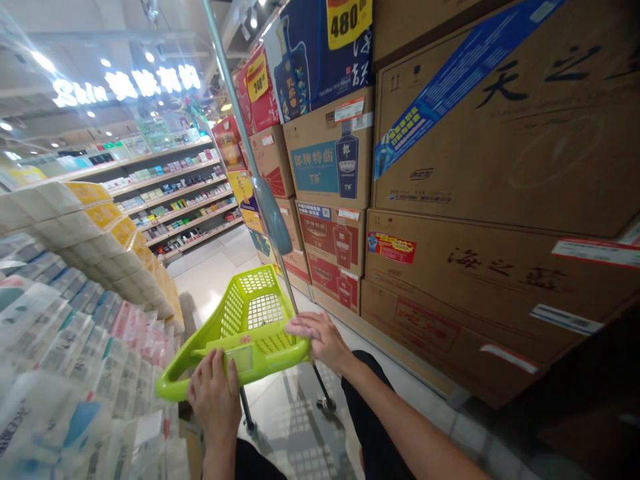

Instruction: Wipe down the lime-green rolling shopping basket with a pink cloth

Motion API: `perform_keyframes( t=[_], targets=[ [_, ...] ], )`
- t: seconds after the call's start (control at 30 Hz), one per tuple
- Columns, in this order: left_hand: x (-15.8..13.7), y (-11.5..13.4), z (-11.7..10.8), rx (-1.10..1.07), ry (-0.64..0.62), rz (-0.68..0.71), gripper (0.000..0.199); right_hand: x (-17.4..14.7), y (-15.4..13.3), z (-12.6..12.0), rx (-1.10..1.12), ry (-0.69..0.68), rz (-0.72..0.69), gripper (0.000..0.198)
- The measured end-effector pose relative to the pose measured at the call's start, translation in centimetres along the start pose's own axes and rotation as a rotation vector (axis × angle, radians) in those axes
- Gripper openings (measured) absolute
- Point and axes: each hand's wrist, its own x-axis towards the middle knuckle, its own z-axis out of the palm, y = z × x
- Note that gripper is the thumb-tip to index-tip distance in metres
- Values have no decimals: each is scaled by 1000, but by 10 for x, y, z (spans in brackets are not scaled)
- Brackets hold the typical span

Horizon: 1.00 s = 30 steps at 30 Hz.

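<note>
A lime-green shopping cart with a meshed plastic basket is right in front of me. My left hand is closed over the left part of its handle bar, fingers curled across the top. My right hand grips the handle's right end, its fingers lying over the corner. Close to those right fingers, a long thin pole with a thicker blue-grey sleeve rises at the basket's right side, leaning up and left. Its lower end is partly hidden, and I cannot tell how it is fixed.
Stacked cardboard cartons form a wall along the right. Packs of tissue-like goods are piled on the left, with white and yellow packs beyond. Pale floor tiles run ahead to stocked shelves.
</note>
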Motion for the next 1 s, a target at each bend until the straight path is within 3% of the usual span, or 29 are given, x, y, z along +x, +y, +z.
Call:
perform_keyframes(
  t=[0.13, 0.27, 0.4, 0.5, 0.63, 0.7, 0.8, 0.87, 1.0],
  targets=[
    [0, 30, -2, 26, -5, -72, 40, 11, -21, -10, -215, -82, -8, 50],
    [-1, 50, -4, 40, -6, -131, 41, -12, -47, 2, -365, -3, -43, 47],
    [0, 56, -8, 36, -20, -106, 44, -9, -28, -2, -344, 74, -41, 55],
    [2, 61, -10, 44, -38, -83, 46, 4, -13, -6, -362, 153, 50, 47],
    [6, 70, -12, 65, -32, -110, 43, -5, -26, 26, -457, 237, 93, 46],
    [7, 73, -12, 62, -35, -96, 44, -18, -36, 51, -469, 269, 50, 59],
    [9, 73, -11, 59, -50, -82, 45, -30, -38, 72, -429, 203, -49, 76],
    [9, 71, -10, 64, -58, -80, 47, -28, -29, 67, -404, 172, -59, 77],
    [11, 72, -6, 85, -61, -86, 50, -10, -2, 34, -414, 300, 79, 64]
  ],
)
